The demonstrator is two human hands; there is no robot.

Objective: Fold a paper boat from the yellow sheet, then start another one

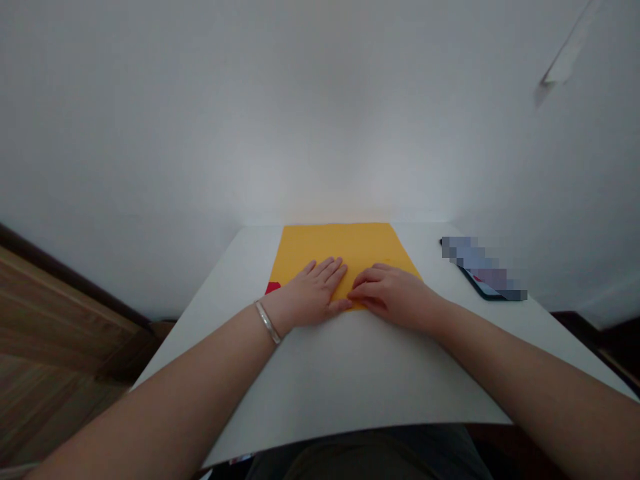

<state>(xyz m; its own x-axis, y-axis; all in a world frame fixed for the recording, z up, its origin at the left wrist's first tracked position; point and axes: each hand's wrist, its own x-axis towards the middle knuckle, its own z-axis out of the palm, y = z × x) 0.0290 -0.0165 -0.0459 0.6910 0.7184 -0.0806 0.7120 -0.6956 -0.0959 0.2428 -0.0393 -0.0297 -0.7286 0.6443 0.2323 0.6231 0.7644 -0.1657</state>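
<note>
A yellow-orange sheet of paper (345, 250) lies flat on a white table (350, 373), reaching to the table's far edge by the wall. My left hand (313, 297) rests palm down on the sheet's near left part, fingers stretched out and close together, a silver bracelet on its wrist. Over the sheet's near edge lies my right hand (393, 293), its fingers curled inward and pointing left, fingertips close to the left thumb. Whether the right fingers pinch the paper edge is hidden. A small red piece (273, 287) peeks out just left of my left hand.
A dark phone (483, 283), partly blurred out, lies on the table's right side. A white wall stands right behind the table. Wooden floor and a dark skirting show at the left. My lap is below the near table edge.
</note>
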